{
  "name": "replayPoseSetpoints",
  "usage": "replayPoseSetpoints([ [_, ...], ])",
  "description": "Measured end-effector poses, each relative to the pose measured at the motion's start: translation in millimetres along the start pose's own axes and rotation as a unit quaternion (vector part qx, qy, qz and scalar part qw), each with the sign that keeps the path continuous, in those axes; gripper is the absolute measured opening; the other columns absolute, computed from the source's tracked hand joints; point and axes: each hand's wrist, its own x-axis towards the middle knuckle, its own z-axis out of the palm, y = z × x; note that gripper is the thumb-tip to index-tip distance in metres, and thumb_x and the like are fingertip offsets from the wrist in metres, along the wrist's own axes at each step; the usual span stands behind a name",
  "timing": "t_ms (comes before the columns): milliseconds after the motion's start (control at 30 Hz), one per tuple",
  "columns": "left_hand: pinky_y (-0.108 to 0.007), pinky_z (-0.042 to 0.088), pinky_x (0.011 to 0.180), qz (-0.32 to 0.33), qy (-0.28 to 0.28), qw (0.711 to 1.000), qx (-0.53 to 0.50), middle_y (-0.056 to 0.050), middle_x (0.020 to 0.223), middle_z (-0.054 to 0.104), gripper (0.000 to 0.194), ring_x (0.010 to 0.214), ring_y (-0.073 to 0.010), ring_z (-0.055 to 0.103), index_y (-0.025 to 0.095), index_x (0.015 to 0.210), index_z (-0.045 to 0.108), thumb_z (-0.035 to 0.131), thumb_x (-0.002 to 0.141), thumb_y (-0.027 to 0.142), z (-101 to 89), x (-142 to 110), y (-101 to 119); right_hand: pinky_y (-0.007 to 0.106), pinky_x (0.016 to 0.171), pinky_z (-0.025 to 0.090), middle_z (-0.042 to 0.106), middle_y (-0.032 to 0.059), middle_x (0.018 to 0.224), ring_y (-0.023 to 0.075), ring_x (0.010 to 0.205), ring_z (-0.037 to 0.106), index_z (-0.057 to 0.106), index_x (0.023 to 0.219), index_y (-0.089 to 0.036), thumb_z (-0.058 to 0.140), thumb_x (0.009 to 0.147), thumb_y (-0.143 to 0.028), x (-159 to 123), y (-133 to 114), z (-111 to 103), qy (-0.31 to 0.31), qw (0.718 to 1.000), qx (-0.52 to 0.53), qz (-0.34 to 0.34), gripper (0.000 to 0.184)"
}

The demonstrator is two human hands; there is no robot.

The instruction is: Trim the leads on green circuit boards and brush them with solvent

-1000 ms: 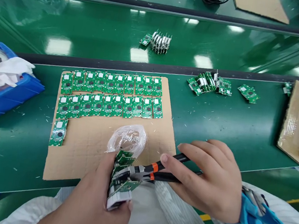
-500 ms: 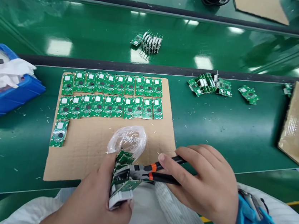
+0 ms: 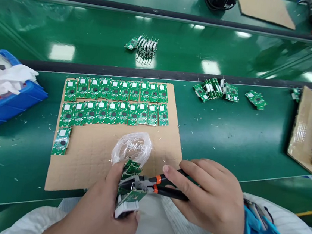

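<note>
My left hand is closed around a small stack of green circuit boards with a white part at the near end. In my right hand is a pair of cutting pliers with black handles and orange bands. Its jaws reach in among the held boards; whether they close on a pin is hidden. Just beyond the boards, a clear plastic bag with tiny metal clippings sits on a cardboard sheet. Two rows of circuit boards and one single board lie on that sheet.
A blue bin holding white material stands left. Loose boards lie at right, near a cardboard tray of upright boards. Another board cluster sits on the conveyor. Wire clippings are scattered over the green table.
The pliers stay among the held boards, their handles slightly lower and a little left. The view has shifted slightly, and the board cluster on the conveyor has moved left.
</note>
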Motion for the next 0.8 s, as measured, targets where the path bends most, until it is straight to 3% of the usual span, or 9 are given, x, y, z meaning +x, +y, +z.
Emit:
replayPoseSetpoints([
  [200, -0.031, 0.048, 0.061, 0.009, -0.002, 1.0, -0.003, 0.001, 0.081, 0.068, 0.053, 0.086, -0.0248, 0.066, 0.025, 0.115, 0.048, 0.05, 0.062, 0.024, -1.1, -0.9, 1.9, 0.032, 0.059, 0.036, 0.062, 0.0059, 0.079, 0.0178, 0.067, 0.051, 0.057, 0.11, -0.02, 0.059, 0.075, -0.019, -0.6, 1.3, -1.6, -0.009, 1.0, -0.029, -0.008, 0.036],
  [467, -0.033, 0.049, 0.072, -0.019, 0.036, 0.999, 0.011, -0.001, 0.1, 0.069, 0.06, 0.093, -0.025, 0.063, 0.025, 0.122, 0.047, 0.051, 0.061, 0.027, -4.1, -4.8, 5.2, 0.038, 0.065, 0.038, 0.056, 0.0096, 0.088, 0.0245, 0.076, 0.054, 0.052, 0.112, -0.022, 0.063, 0.077, -0.03, -7.4, 9.2, -13.3, 0.04, 0.991, -0.118, 0.05, 0.037],
  [667, -0.034, 0.046, 0.068, -0.03, 0.05, 0.998, 0.018, 0.001, 0.082, 0.064, 0.051, 0.082, -0.0239, 0.062, 0.024, 0.116, 0.046, 0.05, 0.066, 0.035, -12.5, -5.4, 1.9, 0.036, 0.062, 0.045, 0.06, 0.0126, 0.095, 0.0279, 0.081, 0.059, 0.052, 0.124, -0.02, 0.063, 0.077, -0.04, -38.7, 38.4, -14.2, 0.035, 0.963, -0.138, 0.228, 0.053],
  [800, -0.032, 0.045, 0.066, 0.005, 0.074, 0.996, 0.039, 0.003, 0.078, 0.062, 0.041, 0.072, -0.0199, 0.06, 0.026, 0.108, 0.046, 0.05, 0.068, 0.035, -16.3, -7.7, -1.4, 0.032, 0.049, 0.041, 0.061, 0.0145, 0.081, 0.0268, 0.069, 0.06, 0.06, 0.12, -0.015, 0.063, 0.076, -0.048, -67.6, 73.2, -4.8, -0.037, 0.907, -0.152, 0.39, 0.055],
])
